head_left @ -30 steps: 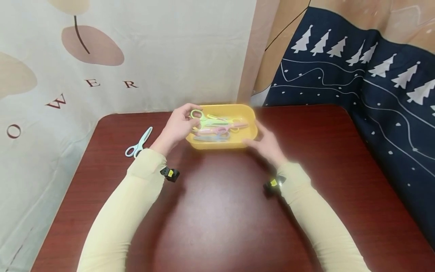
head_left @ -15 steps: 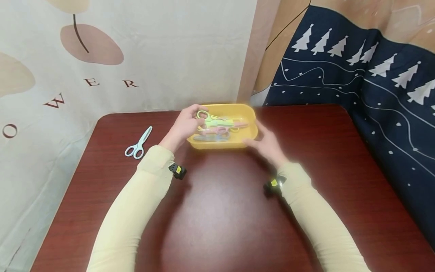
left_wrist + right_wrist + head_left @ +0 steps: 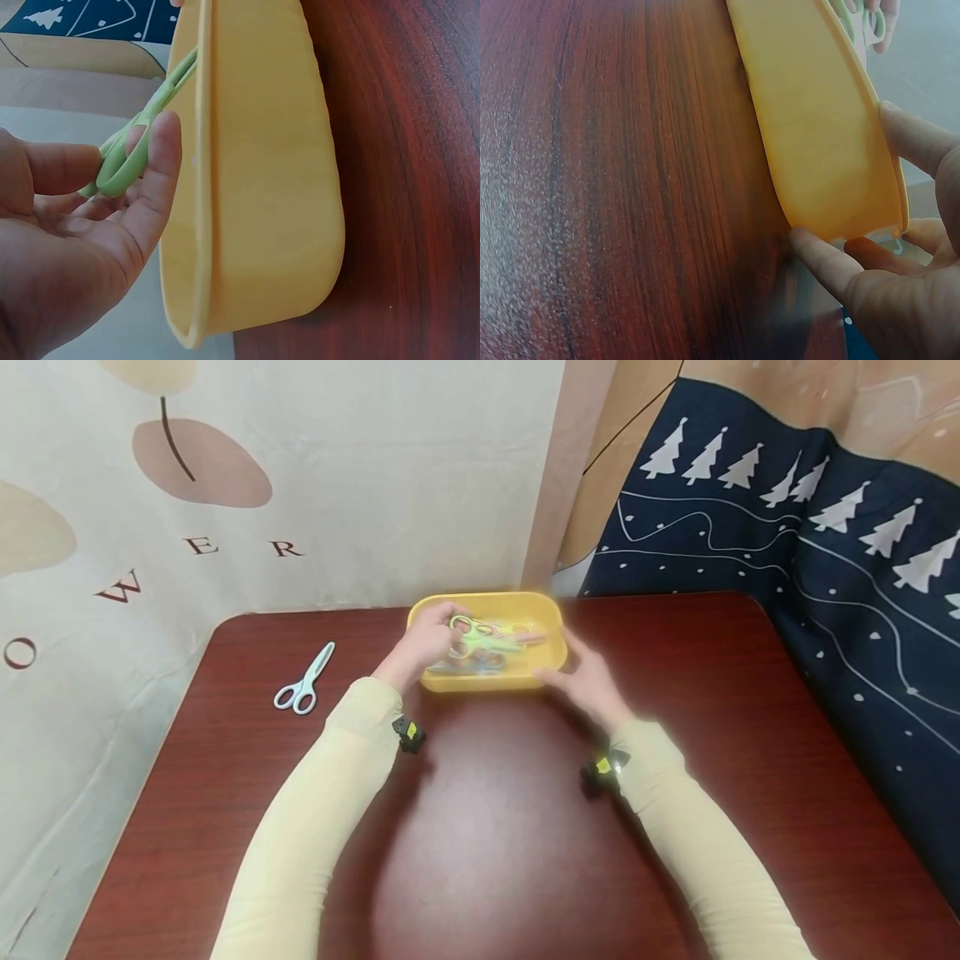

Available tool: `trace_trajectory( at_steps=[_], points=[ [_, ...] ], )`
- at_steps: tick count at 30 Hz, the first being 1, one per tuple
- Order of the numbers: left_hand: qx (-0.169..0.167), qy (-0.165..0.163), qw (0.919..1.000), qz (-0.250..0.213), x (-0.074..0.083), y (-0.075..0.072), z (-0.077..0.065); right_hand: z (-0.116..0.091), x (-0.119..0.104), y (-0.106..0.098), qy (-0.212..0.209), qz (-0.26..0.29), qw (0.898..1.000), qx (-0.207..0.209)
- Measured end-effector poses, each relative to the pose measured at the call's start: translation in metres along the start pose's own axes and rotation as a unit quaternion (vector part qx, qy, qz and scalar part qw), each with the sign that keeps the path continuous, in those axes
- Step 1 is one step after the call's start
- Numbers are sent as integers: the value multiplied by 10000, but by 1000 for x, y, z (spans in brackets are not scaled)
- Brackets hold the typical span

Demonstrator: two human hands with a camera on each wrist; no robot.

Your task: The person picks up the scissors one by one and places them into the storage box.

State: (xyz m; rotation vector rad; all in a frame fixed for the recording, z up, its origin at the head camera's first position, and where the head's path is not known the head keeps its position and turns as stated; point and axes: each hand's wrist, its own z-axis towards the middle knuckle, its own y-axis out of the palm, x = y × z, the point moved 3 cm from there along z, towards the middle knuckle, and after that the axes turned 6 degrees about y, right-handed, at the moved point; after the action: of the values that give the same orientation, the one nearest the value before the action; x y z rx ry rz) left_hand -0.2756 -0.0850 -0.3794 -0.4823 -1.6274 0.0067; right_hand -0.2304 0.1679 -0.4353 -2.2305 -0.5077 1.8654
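Note:
A pair of green scissors (image 3: 491,646) is pinched by its handle loops in my left hand (image 3: 426,641). The blades point right, inside the yellow plastic bin (image 3: 495,683) at the back of the table. In the left wrist view, thumb and fingers close on the loops of the green scissors (image 3: 124,161), and the blades dip behind the bin's rim. My right hand (image 3: 587,678) grips the bin's right end, thumb at the rim and a finger low at the corner in the right wrist view. Pink scissors (image 3: 531,637) and blurred bluish scissors (image 3: 461,667) lie in the bin, partly covered.
Light blue scissors (image 3: 305,682) lie on the dark red wooden table (image 3: 480,827) left of the bin. A pale printed cloth (image 3: 420,477) hangs behind the table, and a navy cloth with white trees (image 3: 712,527) hangs at the right.
My left hand has moved right and slightly down with the green scissors, further over the bin. My right hand has stayed at the bin's right end, and the light blue scissors lie still.

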Motion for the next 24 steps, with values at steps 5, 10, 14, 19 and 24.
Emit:
trace_trajectory(
  at_steps=[5,10,14,19,24],
  points=[
    [-49,-137,9999,42,-4,4,4,0,0,0,-21,-12,10000,11],
    [-167,-298,9993,-148,-10,8,10,0,1,-1,-81,-95,9999,27],
    [-193,-434,9985,-261,-13,9,12,0,1,-1,-77,-111,9999,36],
    [-228,-544,9979,-270,-14,11,15,0,2,-2,-65,-65,10000,30],
    [-297,-644,9971,-288,-15,13,15,1,2,-2,-64,-1,10000,13]
  ],
)
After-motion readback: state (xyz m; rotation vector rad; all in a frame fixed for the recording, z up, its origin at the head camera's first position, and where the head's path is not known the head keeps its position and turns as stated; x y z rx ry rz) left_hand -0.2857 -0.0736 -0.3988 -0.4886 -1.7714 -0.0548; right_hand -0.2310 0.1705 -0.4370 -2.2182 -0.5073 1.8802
